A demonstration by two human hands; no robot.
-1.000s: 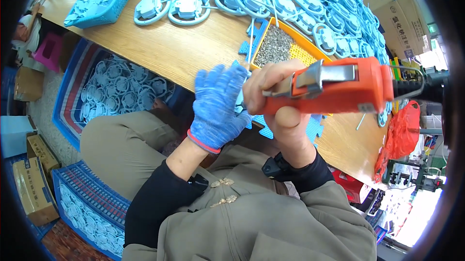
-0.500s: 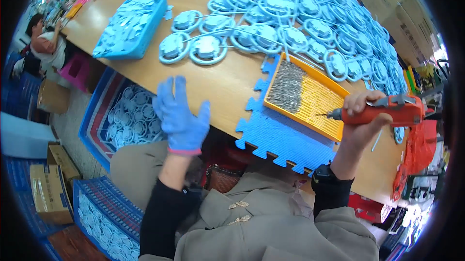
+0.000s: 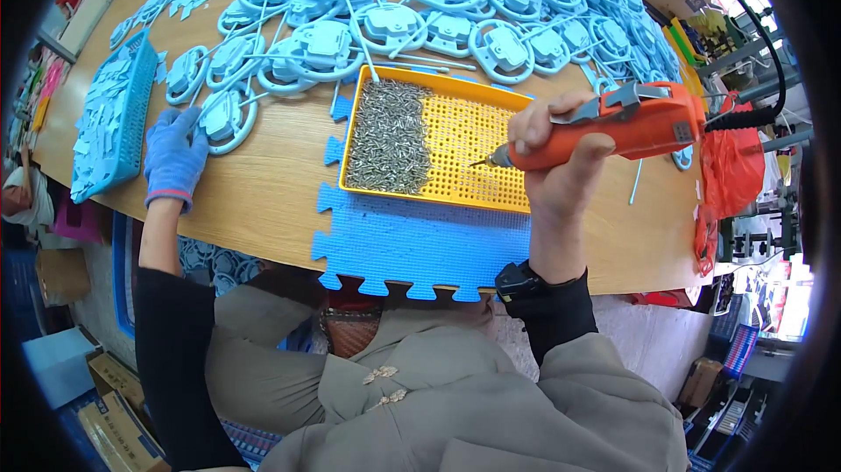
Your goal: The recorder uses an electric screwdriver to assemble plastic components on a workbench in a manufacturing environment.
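The gloved left hand (image 3: pixel 175 159) is at the left edge of 1 light blue ringed part (image 3: pixel 222 115), which lies on the tabletop (image 3: pixel 285 144); whether the fingers pinch it, I cannot tell. 1 blue basket (image 3: pixel 131 122) stands just left of this hand. The right hand (image 3: pixel 563 179) is wrapped around 1 red power screwdriver (image 3: pixel 644 120), its bit pointing left, toward metal screws (image 3: pixel 385 139) in 1 yellow tray (image 3: pixel 473 135).

Left hand (image 3: pixel 173 159): hold on nearest blue ring part (image 3: pixel 222 116) unclear.
Screws (image 3: pixel 385 135): singly too small to tell.
Floor crate (image 3: pixel 121 297): partly hidden below table's (image 3: pixel 267 200) near edge.
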